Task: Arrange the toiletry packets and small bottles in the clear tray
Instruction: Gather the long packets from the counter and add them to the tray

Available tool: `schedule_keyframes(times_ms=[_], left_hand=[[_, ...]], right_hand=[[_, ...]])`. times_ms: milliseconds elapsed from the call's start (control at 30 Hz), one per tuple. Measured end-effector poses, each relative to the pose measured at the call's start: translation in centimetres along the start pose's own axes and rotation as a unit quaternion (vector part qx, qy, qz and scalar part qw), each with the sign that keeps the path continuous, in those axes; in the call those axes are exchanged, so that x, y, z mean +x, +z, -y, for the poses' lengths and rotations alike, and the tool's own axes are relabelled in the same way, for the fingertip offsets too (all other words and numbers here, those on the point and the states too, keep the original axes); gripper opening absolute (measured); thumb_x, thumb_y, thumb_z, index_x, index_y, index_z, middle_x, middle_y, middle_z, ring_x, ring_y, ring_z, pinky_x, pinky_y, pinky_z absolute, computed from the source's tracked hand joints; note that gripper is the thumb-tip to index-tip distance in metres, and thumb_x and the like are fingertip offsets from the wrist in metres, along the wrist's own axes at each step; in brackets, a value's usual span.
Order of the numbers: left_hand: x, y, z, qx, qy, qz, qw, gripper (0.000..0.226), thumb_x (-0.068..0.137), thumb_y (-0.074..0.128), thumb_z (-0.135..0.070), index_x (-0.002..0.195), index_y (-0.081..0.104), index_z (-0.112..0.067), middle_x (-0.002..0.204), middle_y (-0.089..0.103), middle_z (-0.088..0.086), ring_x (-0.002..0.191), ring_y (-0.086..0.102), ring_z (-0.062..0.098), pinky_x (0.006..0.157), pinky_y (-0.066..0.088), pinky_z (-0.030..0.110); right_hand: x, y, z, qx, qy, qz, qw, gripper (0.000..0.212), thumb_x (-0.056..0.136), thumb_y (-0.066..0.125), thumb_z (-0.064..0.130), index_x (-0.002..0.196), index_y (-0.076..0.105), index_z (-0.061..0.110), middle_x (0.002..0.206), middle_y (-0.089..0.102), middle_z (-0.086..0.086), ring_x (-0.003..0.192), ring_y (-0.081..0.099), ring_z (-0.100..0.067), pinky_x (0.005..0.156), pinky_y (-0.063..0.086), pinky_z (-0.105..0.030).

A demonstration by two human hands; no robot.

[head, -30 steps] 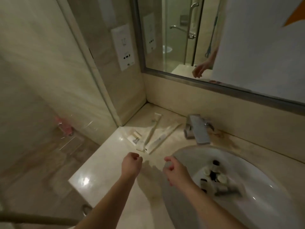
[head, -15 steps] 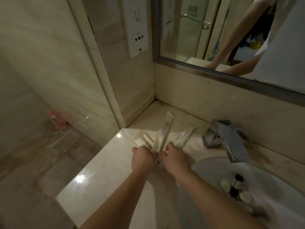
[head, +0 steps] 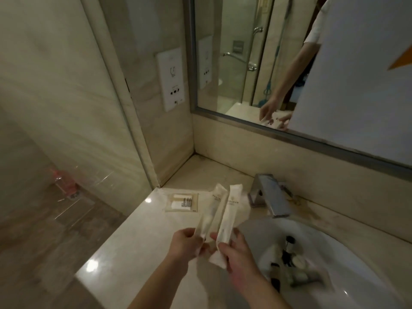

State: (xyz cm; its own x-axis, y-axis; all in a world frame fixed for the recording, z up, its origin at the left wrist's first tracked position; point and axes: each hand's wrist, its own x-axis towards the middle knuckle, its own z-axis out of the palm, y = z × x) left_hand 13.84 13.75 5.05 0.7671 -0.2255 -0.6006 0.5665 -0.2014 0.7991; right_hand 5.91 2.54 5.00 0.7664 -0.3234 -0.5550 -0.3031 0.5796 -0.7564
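My left hand [head: 186, 244] pinches the lower end of a long white toiletry packet [head: 210, 211], lifted off the counter. A second long white packet [head: 228, 215] stands beside it, held near its lower end by my right hand [head: 237, 253]. A flat square packet [head: 181, 202] lies on the marble counter near the back corner. In the white sink basin [head: 356, 264] sits a clear tray [head: 310, 278], blurred, with several small bottles [head: 287, 257] with dark and pale caps in it.
A chrome faucet [head: 270, 197] stands behind the basin, right of the packets. The wall mirror [head: 278, 63] runs above the counter [head: 124, 248]. A socket panel [head: 171, 81] is on the left wall. The counter's left edge drops to the floor.
Both hands reached to the packets on the counter, took hold of the two long packets and raised them. The square packet stayed on the counter.
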Motion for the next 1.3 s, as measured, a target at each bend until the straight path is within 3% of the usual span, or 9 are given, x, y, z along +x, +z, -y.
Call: schedule_keyframes(times_ms=[167,300,400,533,667,867,1133,1233,1300], left_hand=[[-6.1,0.6,0.5,-0.06,-0.008,0.071,0.996,0.047,0.054,0.049,0.001,0.098,0.061,0.009,0.078,0.064,0.02,0.065,0.067,0.024,0.067,0.055,0.032],[-10.3,1.6,1.2,-0.068,0.032,0.098,0.992,0.042,0.057,0.051,-0.005,0.097,0.064,0.0,0.071,0.069,0.008,0.069,0.068,0.021,0.068,0.053,0.032],[-13.3,3.2,1.4,-0.08,0.067,0.127,0.986,0.041,0.06,0.053,-0.005,0.099,0.065,0.004,0.078,0.069,0.017,0.075,0.065,0.029,0.072,0.05,0.037],[-16.5,6.7,1.7,-0.069,0.083,0.18,0.978,0.044,0.061,0.051,0.002,0.102,0.066,0.006,0.089,0.069,0.029,0.076,0.066,0.036,0.058,0.052,0.033],[-19.4,11.6,1.8,-0.024,0.097,0.221,0.97,0.042,0.069,0.051,-0.001,0.108,0.061,0.009,0.083,0.067,0.027,0.066,0.065,0.033,0.052,0.05,0.032],[-23.0,19.1,3.3,0.043,0.138,0.3,0.943,0.019,0.078,0.063,-0.007,0.097,0.061,-0.003,0.078,0.065,0.019,0.064,0.061,0.029,0.054,0.049,0.033],[-25.5,26.2,6.9,0.161,0.155,0.358,0.907,0.016,0.085,0.06,0.005,0.1,0.064,0.005,0.076,0.066,0.009,0.062,0.06,0.017,0.052,0.048,0.024],[-26.6,28.1,8.8,0.213,0.15,0.381,0.887,0.013,0.085,0.059,0.006,0.092,0.066,-0.002,0.076,0.065,0.007,0.064,0.06,0.016,0.053,0.049,0.021],[-26.9,28.7,10.2,0.231,0.127,0.404,0.876,0.015,0.083,0.06,0.007,0.088,0.067,-0.005,0.078,0.065,0.007,0.068,0.061,0.018,0.056,0.051,0.022]], right_hand=[[-5.2,-1.6,0.8,0.068,0.028,0.025,0.997,0.031,0.088,0.046,-0.014,0.114,0.052,0.0,0.094,0.064,-0.021,0.066,0.062,-0.029,0.063,0.05,-0.037],[-8.8,-2.4,1.4,0.074,-0.009,0.002,0.997,0.016,0.091,0.054,0.004,0.105,0.063,0.003,0.079,0.071,-0.014,0.075,0.064,-0.03,0.072,0.048,-0.039],[-11.5,-3.6,2.2,0.069,-0.059,-0.007,0.996,0.018,0.089,0.056,0.0,0.102,0.066,0.005,0.086,0.075,-0.013,0.085,0.068,-0.031,0.076,0.053,-0.04],[-14.9,-6.8,3.5,0.054,-0.104,-0.005,0.993,0.027,0.087,0.057,-0.002,0.109,0.065,0.013,0.101,0.074,-0.011,0.094,0.069,-0.029,0.081,0.053,-0.04],[-18.0,-11.9,4.9,0.029,-0.137,-0.029,0.99,0.033,0.089,0.057,0.004,0.119,0.061,0.018,0.106,0.071,-0.014,0.081,0.064,-0.024,0.061,0.048,-0.032],[-22.4,-21.0,5.6,0.059,-0.177,-0.055,0.981,0.031,0.089,0.056,0.0,0.117,0.06,0.013,0.104,0.07,-0.012,0.091,0.068,-0.024,0.072,0.054,-0.034],[-28.5,-30.4,4.0,0.086,-0.159,-0.14,0.974,0.009,0.087,0.062,0.008,0.096,0.064,0.009,0.08,0.061,-0.008,0.064,0.054,-0.014,0.058,0.042,-0.027],[-30.7,-34.3,3.0,0.223,-0.16,-0.243,0.93,0.02,0.087,0.064,0.012,0.107,0.062,0.007,0.083,0.062,-0.008,0.062,0.059,-0.013,0.047,0.047,-0.023],[-32.3,-36.8,2.3,0.241,-0.151,-0.307,0.908,0.028,0.086,0.066,0.01,0.112,0.06,0.003,0.078,0.06,-0.007,0.052,0.056,-0.011,0.037,0.042,-0.02]])
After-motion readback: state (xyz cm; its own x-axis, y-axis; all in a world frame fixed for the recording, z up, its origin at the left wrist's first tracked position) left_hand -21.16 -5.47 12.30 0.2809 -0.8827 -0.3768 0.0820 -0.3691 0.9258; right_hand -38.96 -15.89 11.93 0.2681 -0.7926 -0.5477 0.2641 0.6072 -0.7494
